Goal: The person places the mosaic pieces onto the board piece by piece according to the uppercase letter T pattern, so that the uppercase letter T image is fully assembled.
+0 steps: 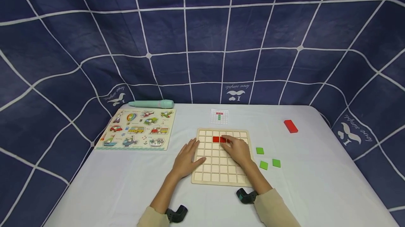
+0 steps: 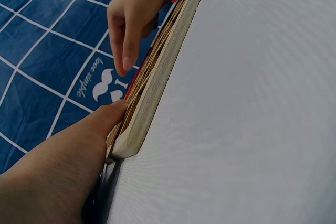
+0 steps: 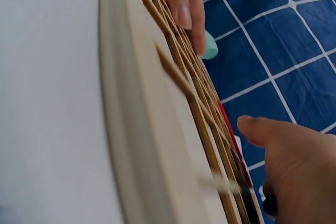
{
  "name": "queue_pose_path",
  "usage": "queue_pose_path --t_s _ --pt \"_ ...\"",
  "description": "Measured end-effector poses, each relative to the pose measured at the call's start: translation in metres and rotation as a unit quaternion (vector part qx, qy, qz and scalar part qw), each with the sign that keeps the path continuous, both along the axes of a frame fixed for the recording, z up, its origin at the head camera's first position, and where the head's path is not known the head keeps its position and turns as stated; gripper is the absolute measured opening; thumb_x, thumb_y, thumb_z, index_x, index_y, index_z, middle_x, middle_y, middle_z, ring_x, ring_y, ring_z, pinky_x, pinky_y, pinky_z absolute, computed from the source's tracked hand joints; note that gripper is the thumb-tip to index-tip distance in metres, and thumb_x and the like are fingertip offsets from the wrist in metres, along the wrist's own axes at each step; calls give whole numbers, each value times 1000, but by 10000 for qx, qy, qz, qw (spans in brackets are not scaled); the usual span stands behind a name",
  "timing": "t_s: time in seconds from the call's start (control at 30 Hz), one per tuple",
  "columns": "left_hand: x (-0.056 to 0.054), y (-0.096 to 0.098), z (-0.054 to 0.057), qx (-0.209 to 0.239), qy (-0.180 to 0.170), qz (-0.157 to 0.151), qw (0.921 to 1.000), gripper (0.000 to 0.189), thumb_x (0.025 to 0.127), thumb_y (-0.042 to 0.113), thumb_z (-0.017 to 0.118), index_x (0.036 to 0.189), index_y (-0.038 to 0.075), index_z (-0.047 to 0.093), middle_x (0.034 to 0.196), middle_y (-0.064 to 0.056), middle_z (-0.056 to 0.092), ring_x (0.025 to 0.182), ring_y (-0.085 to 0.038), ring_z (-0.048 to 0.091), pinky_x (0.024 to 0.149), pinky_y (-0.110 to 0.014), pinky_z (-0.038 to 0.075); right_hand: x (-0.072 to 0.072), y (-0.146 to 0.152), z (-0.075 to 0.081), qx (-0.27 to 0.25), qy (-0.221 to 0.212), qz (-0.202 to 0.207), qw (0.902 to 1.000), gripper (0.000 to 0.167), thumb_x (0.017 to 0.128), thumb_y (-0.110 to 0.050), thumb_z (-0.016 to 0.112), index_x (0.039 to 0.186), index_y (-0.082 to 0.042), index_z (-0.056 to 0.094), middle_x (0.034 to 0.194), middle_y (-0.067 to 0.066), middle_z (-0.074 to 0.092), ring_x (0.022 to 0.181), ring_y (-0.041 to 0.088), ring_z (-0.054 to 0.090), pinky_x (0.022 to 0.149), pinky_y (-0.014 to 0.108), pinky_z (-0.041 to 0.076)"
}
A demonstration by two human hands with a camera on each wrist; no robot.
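A wooden grid board (image 1: pixel 215 181) lies on the white table. Red square tiles (image 1: pixel 216 139) sit side by side in its second row from the far edge, partly hidden by my right fingers. My right hand (image 1: pixel 238 151) is over that row, with thumb and forefinger extended down at the tiles; nothing shows between these fingertips in the left wrist view. My left hand (image 1: pixel 185 162) rests along the board's left edge, its thumb reaching over the near cells and its fingers straight. Beyond the board lies a small card (image 1: pixel 213 118) printed with a red-and-green T on a grid.
Green square tiles (image 1: pixel 259 150) lie loose to the right of the board. Farther right is a red rectangular piece (image 1: pixel 290 126). At the left are a picture puzzle board (image 1: pixel 171 128) with vehicles and a mint-green pen-shaped object (image 1: pixel 152 104). A blue checked cloth (image 1: pixel 205 37) hangs behind.
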State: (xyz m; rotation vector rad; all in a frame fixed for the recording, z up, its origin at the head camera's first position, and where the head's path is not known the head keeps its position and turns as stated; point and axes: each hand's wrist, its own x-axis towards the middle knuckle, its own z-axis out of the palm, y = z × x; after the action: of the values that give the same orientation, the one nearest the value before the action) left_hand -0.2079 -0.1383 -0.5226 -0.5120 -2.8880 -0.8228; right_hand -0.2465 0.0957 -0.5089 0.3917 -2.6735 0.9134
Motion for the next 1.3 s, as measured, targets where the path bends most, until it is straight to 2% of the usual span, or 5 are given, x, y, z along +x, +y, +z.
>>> queue_pose_path --t_s 0.27,0.53,0.67,1.13,1.3 --pt "0 1 0 28 -14 21 10000 77 86 52 56 144 6 32 149 -11 26 138 -23 18 112 -37 11 14 48 2 -279 158 235 9992 36 81 -35 71 111 -15 68 45 -12 33 41 4 26 39 23 25" --pt "0 1 0 7 5 -6 10000 77 86 53 55 144 7 32 149 -11 26 138 -23 18 112 -38 11 26 109 -2 -11 366 -189 9992 39 77 -34 75 110 -14 69 46 -12 30 42 2 23 38 21 21" --pt "0 1 0 -24 23 -14 10000 77 86 53 55 144 7 32 149 -11 27 138 -23 18 112 -38 12 30 129 -1 80 406 -433 9982 39 74 -31 78 108 -15 69 46 -10 30 43 4 23 38 22 21" --pt "0 0 0 65 96 -17 9999 76 86 50 57 143 7 33 148 -11 28 137 -24 20 112 -39 13 33 139 0 239 199 -536 9981 39 75 -33 77 109 -15 69 47 -9 30 44 7 25 39 22 22" --pt "0 0 0 83 87 -28 9999 76 86 50 57 143 7 33 148 -11 28 137 -25 20 112 -39 13 35 140 -2 312 -64 -508 9982 40 75 -33 77 109 -14 69 47 -8 32 43 8 28 39 23 23"
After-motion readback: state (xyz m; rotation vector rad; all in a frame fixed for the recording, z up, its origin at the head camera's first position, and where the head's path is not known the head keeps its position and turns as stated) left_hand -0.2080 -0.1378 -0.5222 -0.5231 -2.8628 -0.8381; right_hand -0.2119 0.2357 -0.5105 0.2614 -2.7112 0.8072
